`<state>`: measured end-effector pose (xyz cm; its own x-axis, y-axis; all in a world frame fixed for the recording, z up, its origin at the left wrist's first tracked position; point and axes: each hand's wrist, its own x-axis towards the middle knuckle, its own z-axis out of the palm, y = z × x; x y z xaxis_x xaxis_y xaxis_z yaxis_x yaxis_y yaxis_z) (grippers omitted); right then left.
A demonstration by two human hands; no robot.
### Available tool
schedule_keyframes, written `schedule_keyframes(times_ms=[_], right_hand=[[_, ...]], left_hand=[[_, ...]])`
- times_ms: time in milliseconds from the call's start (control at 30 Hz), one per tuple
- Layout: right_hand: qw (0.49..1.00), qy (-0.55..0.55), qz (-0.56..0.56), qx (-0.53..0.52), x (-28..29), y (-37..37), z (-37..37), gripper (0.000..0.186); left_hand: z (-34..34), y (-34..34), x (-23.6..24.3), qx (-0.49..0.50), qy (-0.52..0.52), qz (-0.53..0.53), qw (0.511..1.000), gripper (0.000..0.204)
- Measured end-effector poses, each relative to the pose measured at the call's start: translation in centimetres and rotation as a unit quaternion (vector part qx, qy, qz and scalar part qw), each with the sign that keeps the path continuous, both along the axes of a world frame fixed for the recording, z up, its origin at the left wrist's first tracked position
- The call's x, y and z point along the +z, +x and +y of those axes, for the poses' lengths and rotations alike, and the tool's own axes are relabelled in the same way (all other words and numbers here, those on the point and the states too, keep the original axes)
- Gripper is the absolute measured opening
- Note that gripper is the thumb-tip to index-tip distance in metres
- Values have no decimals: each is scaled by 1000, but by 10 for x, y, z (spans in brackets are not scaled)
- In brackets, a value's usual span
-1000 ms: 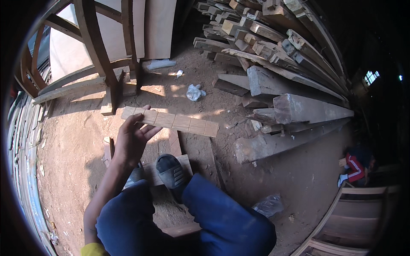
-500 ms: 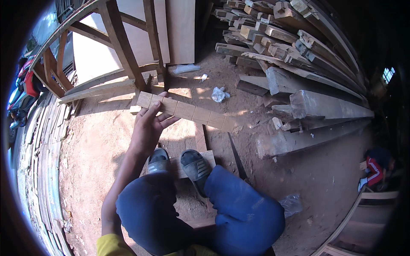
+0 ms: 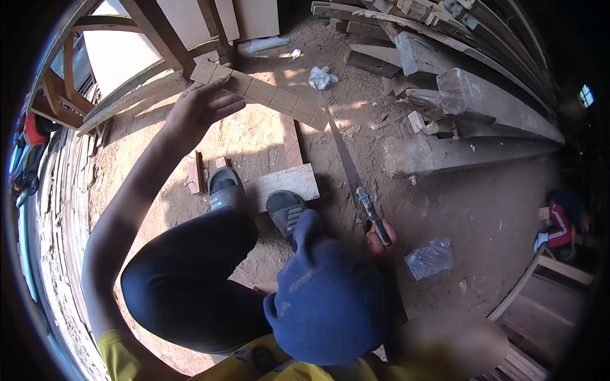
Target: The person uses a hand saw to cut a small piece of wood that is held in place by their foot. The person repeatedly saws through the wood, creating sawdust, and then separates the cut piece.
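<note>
A long, flat light-brown wooden strip [image 3: 262,93], crossed by several straight lines, slants in the air beyond my feet. My left hand [image 3: 198,109] grips it near its left end, thumb on the upper face and the other fingers reaching out underneath. Beside my raised right knee, my right hand [image 3: 384,240] is closed round the dark handle of a handsaw [image 3: 344,152]; the knee hides part of that arm. The saw's narrow blade points away from me, its tip close to the strip's right end. Whether they touch I cannot tell.
Between my sandalled feet lies a pale wooden board [image 3: 283,184], with a reddish-brown piece [image 3: 292,145] beyond it. Heavy timbers [image 3: 470,149] are stacked at right. A wooden frame [image 3: 136,89] stands far left. Clear plastic [image 3: 430,259] lies right of my knee; another person [image 3: 562,222] sits far right.
My right hand has come into view gripping the handsaw, which showed only as a blade on the ground side. My left hand and the strip appear farther up and left; the whole view has shifted.
</note>
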<state>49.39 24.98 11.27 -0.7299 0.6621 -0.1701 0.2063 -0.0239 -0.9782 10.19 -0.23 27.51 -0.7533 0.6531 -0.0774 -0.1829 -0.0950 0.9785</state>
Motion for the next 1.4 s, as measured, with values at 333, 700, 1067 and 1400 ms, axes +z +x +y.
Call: schedule_keyframes(times_ms=[333,700,1067,1400], right_hand=[[998,37,-23,49,-38,-43,-19,6],[994,56,-17,89,-66,-52,-20,7],[995,68,-14,67,-62,-46,-36,7],[991,126,1,39,-72,-39,-30,9]], left_hand=[[38,42,-190,155,-121,-225,954,32],[27,47,-252,173,-364,-169,899,26],[26,72,-255,177,-458,29,871,69],[15,67,-275,153,-476,102,860,59]])
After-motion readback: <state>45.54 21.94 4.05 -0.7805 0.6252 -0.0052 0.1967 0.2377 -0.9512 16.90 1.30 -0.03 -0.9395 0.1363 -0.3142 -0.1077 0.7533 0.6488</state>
